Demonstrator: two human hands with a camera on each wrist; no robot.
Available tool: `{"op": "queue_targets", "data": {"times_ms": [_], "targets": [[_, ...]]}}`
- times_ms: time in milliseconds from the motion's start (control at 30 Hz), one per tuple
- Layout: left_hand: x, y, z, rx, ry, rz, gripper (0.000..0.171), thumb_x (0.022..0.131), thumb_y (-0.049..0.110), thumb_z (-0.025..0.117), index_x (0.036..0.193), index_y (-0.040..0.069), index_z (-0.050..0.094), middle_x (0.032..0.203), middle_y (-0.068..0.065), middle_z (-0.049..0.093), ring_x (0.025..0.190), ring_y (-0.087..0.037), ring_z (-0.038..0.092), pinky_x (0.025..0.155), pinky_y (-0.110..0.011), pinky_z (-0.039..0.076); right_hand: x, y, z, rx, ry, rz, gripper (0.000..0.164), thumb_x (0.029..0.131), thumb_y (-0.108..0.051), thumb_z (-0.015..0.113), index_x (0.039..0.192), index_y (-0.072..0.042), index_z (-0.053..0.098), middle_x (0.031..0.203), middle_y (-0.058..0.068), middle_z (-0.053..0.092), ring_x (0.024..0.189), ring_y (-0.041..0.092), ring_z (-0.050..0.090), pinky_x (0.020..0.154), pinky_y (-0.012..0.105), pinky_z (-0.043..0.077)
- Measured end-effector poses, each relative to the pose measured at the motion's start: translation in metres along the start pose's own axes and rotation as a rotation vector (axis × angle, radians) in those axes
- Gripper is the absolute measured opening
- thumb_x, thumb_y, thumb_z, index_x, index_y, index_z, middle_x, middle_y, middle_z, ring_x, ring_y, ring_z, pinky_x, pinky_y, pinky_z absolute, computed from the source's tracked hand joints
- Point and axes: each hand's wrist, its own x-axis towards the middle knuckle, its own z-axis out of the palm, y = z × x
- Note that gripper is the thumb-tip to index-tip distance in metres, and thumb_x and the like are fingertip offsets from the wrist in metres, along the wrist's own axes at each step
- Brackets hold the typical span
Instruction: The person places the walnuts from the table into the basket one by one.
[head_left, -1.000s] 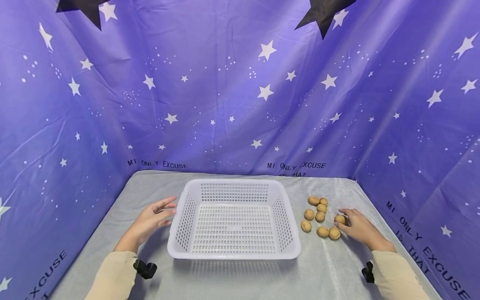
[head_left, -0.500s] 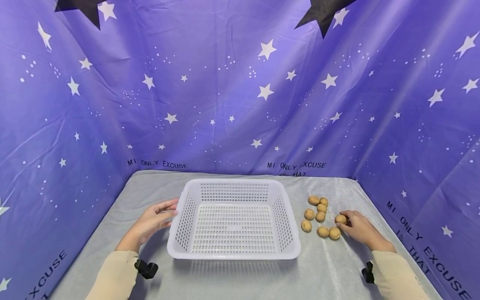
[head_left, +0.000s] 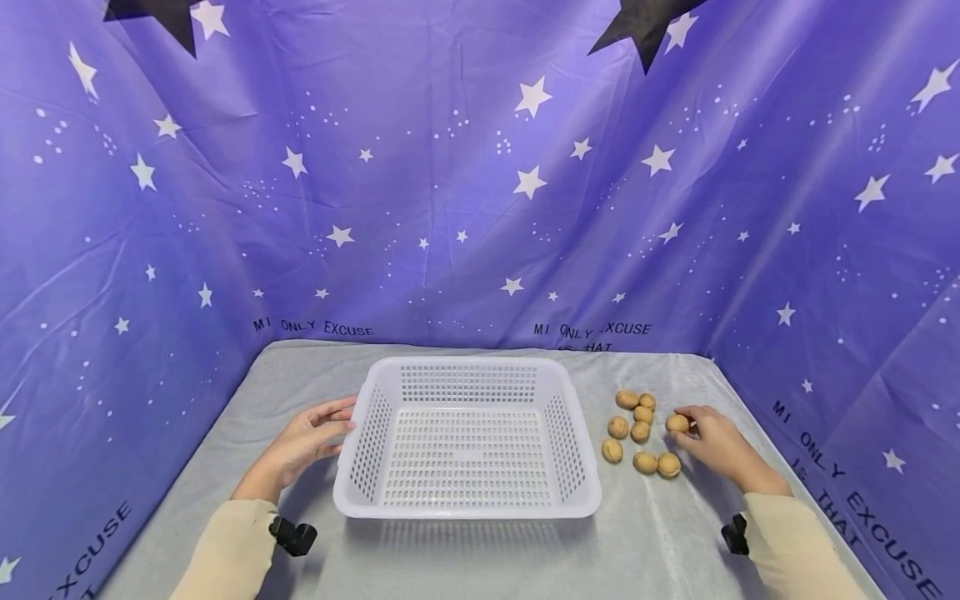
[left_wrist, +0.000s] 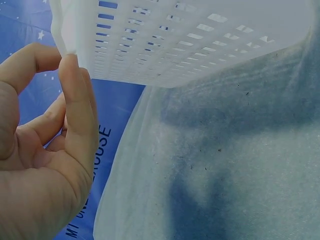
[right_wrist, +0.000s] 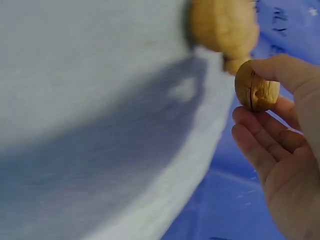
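A white plastic basket (head_left: 468, 512) with slotted walls stands on the grey cloth. At its left rim is my left hand (head_left: 303, 440); in the left wrist view the thumb and a bent index finger (left_wrist: 35, 57) pinch the rim's edge. My right hand (head_left: 716, 442) pinches a walnut (right_wrist: 256, 89) between thumb and fingers, and the seam of the shell shows in the right wrist view. This walnut is raised over the cloth. Several more walnuts (head_left: 645, 463) lie loosely grouped between the basket and my right hand.
The grey cloth-covered table (head_left: 480, 567) runs back to a purple star-printed curtain (head_left: 450, 208), which also hangs along both sides. A black wrist camera (head_left: 292, 536) is strapped on the left sleeve and another black camera (head_left: 736, 534) on the right.
My right hand has taken hold of the walnut and lifted it slightly up and left from beside the others. The left hand has moved right a little, onto the basket's rim.
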Motion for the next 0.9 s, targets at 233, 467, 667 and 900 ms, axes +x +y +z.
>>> {"op": "queue_targets", "data": {"times_ms": [233,467,667,900], "targets": [[0.002,-0.002,0.000,0.011,0.020,-0.019,0.065,0.093,0.008,0.069,0.150,-0.002,0.040,0.134,-0.016,0.057,0.106,-0.019,0.064,0.088,-0.038,0.054,0.028,-0.040,-0.020,0.011,0.019,-0.070,0.044,0.089,-0.011,0.074,0.125,0.009,0.061,0.114,0.024,0.064,0.094,0.036,0.064,0.080,0.051,0.052],[0.001,-0.001,0.001,0.031,0.004,-0.017,0.066,0.093,0.010,0.070,0.150,-0.002,0.040,0.131,-0.016,0.057,0.105,-0.018,0.064,0.088,-0.037,0.054,0.061,-0.090,-0.029,0.031,-0.014,-0.168,0.045,0.090,-0.011,0.070,0.130,0.006,0.060,0.118,0.020,0.064,0.102,0.034,0.063,0.087,0.051,0.051],[0.001,-0.002,0.001,0.028,0.007,-0.029,0.066,0.093,0.011,0.071,0.150,0.000,0.041,0.130,-0.015,0.057,0.105,-0.019,0.063,0.088,-0.038,0.054,0.092,-0.135,-0.023,0.044,-0.045,-0.321,0.043,0.087,-0.009,0.074,0.125,0.004,0.062,0.114,0.014,0.064,0.100,0.028,0.064,0.087,0.045,0.054],[0.001,-0.001,-0.001,0.032,-0.001,-0.019,0.065,0.094,0.011,0.069,0.151,-0.001,0.040,0.132,-0.018,0.056,0.106,-0.020,0.063,0.089,-0.039,0.054,0.130,-0.199,-0.003,0.070,-0.147,-0.455,0.042,0.086,-0.011,0.077,0.124,0.000,0.064,0.116,0.010,0.065,0.102,0.022,0.065,0.090,0.038,0.054]]}}
